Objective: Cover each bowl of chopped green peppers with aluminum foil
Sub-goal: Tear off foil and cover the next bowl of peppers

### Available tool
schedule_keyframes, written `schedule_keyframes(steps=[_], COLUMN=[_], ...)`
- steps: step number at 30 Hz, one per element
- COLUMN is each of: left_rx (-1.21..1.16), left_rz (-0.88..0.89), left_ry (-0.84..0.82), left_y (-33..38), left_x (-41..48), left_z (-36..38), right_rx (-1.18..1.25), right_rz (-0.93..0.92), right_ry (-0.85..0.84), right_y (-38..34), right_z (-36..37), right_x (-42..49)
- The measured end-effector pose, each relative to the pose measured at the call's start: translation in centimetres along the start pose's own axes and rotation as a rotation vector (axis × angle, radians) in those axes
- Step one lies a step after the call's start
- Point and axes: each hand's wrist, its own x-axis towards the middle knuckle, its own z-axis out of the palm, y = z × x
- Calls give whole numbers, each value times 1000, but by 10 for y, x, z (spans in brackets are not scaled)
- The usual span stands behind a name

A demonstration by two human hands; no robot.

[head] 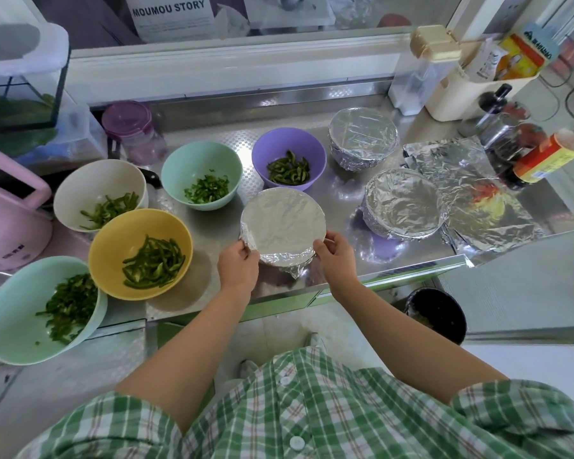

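A bowl with foil stretched flat over its top point(282, 223) stands near the counter's front edge. My left hand point(238, 265) grips its left rim and my right hand point(337, 256) pinches the foil at its right rim. Two other foil-covered bowls stand to the right, one at the back point(363, 137) and one nearer point(403, 203). Uncovered bowls with chopped green peppers are a purple one point(289, 159), a mint one point(201, 175), a white one point(100, 193), a yellow one point(141, 253) and a large mint one point(43, 309). Loose foil sheets point(478, 200) lie at the right.
The steel counter point(219, 233) ends just in front of the bowl. A pink appliance point(10, 213) stands at the left, a purple-lidded jar point(131, 134) behind the bowls, and bottles and a cream container point(471, 91) at the back right. A black bin point(436, 314) sits on the floor.
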Motion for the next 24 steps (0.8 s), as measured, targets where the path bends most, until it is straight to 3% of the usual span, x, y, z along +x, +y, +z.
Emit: schedule_keyframes(steps=[10,17,21,24], left_rx=[-32,-50,-65,-37], left_rz=[-133,-183,-200,-184], left_ry=[-94,22,23,24], left_y=[2,-1,-12,-16], left_x=[-6,2,7,6], left_z=[-8,-15,-13,-9], right_rx=[-104,-142,69,-4], right_rz=[-68,-55,35,0], right_ry=[-71,-119,-271,-306], right_y=[-8,-6,-13,-2], right_z=[-4,-7,-10,-12], right_x=[4,7,2,2])
